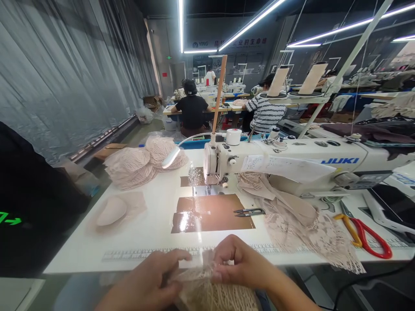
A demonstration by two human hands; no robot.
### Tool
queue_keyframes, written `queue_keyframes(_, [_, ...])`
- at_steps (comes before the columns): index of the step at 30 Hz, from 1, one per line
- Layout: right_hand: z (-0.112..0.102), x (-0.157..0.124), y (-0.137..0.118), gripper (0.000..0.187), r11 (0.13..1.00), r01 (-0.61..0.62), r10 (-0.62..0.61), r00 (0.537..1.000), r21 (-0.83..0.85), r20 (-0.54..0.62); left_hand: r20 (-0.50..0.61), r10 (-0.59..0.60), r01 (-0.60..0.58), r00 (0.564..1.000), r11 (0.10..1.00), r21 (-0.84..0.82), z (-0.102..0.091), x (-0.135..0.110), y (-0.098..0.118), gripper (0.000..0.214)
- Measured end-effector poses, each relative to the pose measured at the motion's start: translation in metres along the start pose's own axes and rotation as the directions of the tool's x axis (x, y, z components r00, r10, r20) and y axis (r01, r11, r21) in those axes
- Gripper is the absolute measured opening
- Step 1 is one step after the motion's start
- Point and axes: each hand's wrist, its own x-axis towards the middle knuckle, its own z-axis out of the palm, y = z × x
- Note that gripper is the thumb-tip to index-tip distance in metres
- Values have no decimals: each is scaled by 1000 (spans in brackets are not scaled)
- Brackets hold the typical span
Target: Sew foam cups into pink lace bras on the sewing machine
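Low in front of me, a beige fringed lace piece (217, 296) hangs at the table's front edge. My right hand (235, 263) pinches its upper edge between thumb and fingers. On the other side, my left hand (152, 276) curls around the sheer edge of the same piece, slightly blurred; its hidden fingers do not show. Beyond both hands stands a white sewing machine (279, 160), its needle area over a shiny brown plate (207, 211). Black thread snips (249, 212) lie on that plate's right side.
Stacked beige fringed pieces (139, 164) sit at the back left, with a beige cup-shaped piece (112, 211) nearer. More lace fabric (301, 220) is bunched at right, beside red-handled scissors (371, 237). A ruler strip (129, 254) runs along the table's front. Co-workers sit farther back.
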Motion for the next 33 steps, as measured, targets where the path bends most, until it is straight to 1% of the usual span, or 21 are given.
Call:
queue_keyframes(1, [0, 0, 0, 34, 1000, 5, -5, 1000, 19, 9, 13, -4, 4, 1000, 1000, 13, -1, 2, 3, 31])
queue_keyframes(3, [-1, -1, 0, 34, 998, 16, -18, 1000, 66, 21, 55, 58, -56, 997, 998, -34, -1, 6, 4, 24])
queue_keyframes(5, [-2, -1, 2, 35, 991, 30, -34, 999, 129, 27, 45, 164, -151, 985, 966, -210, 2, 9, -2, 13])
queue_keyframes(6, [-3, -1, 3, 36, 985, 38, -44, 999, 169, 31, 5, 196, -184, 981, 927, -327, 5, 11, -8, 13])
queue_keyframes(7, [-3, -1, 4, 36, 976, 47, -56, 998, 212, 34, -51, 190, -193, 980, 871, -451, 8, 12, -14, 17])
queue_keyframes(8, [-4, -1, 5, 38, 966, 61, -70, 997, 252, 28, -100, 149, -179, 984, 797, -576, 12, 14, -20, 21])
queue_keyframes(10, [-4, -1, 7, 42, 941, 107, -105, 994, 320, -24, -148, 16, -128, 989, 599, -790, 21, 16, -27, 28])
queue_keyframes(12, [-4, 0, 7, 46, 921, 144, -106, 987, 362, -123, -126, -87, -80, 988, 409, -909, 28, 19, -26, 21])
queue_keyframes(13, [-4, 1, 7, 48, 920, 154, -95, 980, 361, -176, -108, -110, -63, 988, 351, -934, 32, 20, -22, 17])
queue_keyframes(14, [-3, 2, 7, 48, 924, 157, -81, 972, 348, -221, -97, -118, -54, 988, 322, -945, 35, 20, -18, 20])
queue_keyframes(15, [-2, 3, 7, 48, 932, 151, -69, 966, 329, -248, -88, -118, -47, 989, 315, -948, 37, 21, -13, 33])
queue_keyframes(16, [-1, 4, 7, 47, 940, 138, -59, 966, 311, -251, -82, -116, -41, 990, 322, -946, 40, 22, -9, 47])
queue_keyframes(17, [0, 5, 8, 46, 946, 124, -53, 970, 299, -235, -85, -119, -40, 989, 339, -940, 43, 23, -5, 55])
queue_keyframes(18, [1, 6, 8, 44, 949, 111, -50, 977, 294, -206, -90, -131, -38, 987, 356, -934, 46, 24, -3, 54])
queue_keyframes(20, [3, 6, 9, 40, 950, 85, -46, 990, 300, -132, -77, -160, -14, 984, 365, -931, 52, 27, -3, 33])
queue_keyframes(21, [4, 5, 9, 38, 949, 80, -52, 994, 304, -100, -60, -180, 7, 982, 348, -938, 55, 29, -3, 19])
queue_keyframes(22, [4, 4, 10, 36, 946, 84, -64, 995, 312, -74, -37, -200, 29, 979, 321, -947, 57, 30, -4, 12])
queue_keyframes(24, [3, 2, 11, 36, 932, 111, -104, 994, 346, -38, 5, -216, 62, 976, 259, -964, 61, 32, -5, 19])
queue_keyframes(26, [2, 0, 12, 36, 907, 154, -151, 988, 391, -38, 31, -237, 87, 971, 227, -970, 64, 32, -5, 22])
queue_keyframes(30, [1, -2, 17, 37, 869, 201, -187, 979, 452, -76, 55, -278, 114, 959, 202, -973, 69, 29, -10, 24])
queue_keyframes(33, [2, -2, 18, 42, 836, 228, -184, 973, 499, -136, 30, -259, 75, 965, 168, -983, 70, 28, -19, 32])
